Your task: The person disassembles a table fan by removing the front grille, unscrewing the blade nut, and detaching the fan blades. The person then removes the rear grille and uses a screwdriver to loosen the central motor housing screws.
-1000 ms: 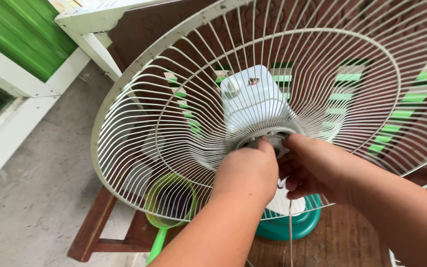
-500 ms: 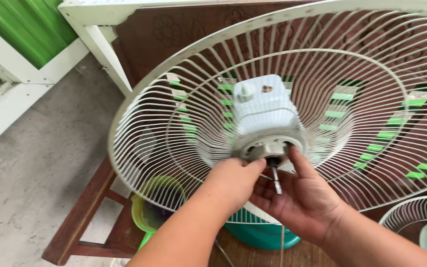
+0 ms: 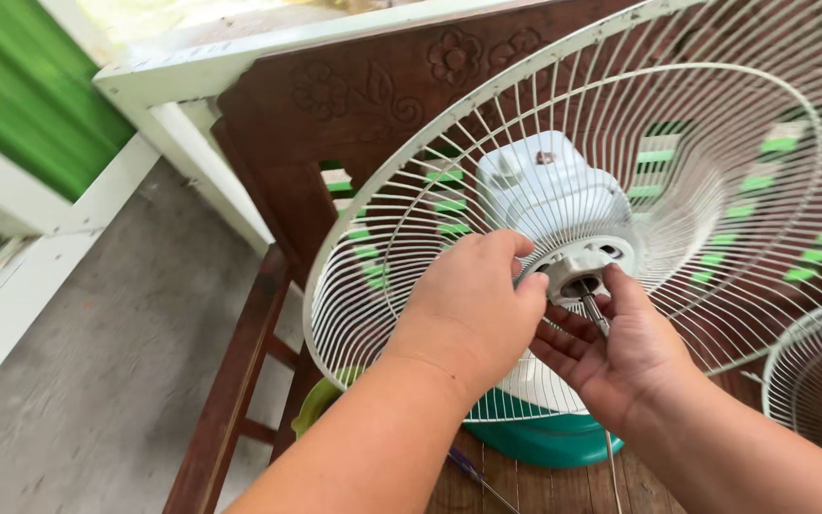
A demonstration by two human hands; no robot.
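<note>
The left hand [image 3: 473, 305] lay knuckles-up against the inside of the white wire fan guard [image 3: 401, 190], its fingers curled toward the grey hub [image 3: 577, 262] at the guard's centre; what the fingertips pinched there was hidden behind the hand, so whether they gripped anything could not be told. The right hand [image 3: 620, 357] sat just to the right and nearer, palm turned up and fingers spread loosely beneath the bare metal motor shaft [image 3: 594, 312], which stuck out from the hub toward the camera; the thumb rose beside the shaft, touching or nearly touching it. Behind the hub, on the far side of the wires, sat the pale white motor housing [image 3: 549, 186]. The guard stood tilted, its rim reaching from the lower left up past the top right edge of the view. Below the hands, a teal fan base [image 3: 544, 443] rested on a brown wooden bench [image 3: 240, 381] with a carved back [image 3: 354, 86]. A second wire guard [image 3: 815, 376] showed at the right edge. A grey concrete floor [image 3: 97, 400] lay to the left, with a white frame and green panel [image 3: 21, 105] beyond it.
</note>
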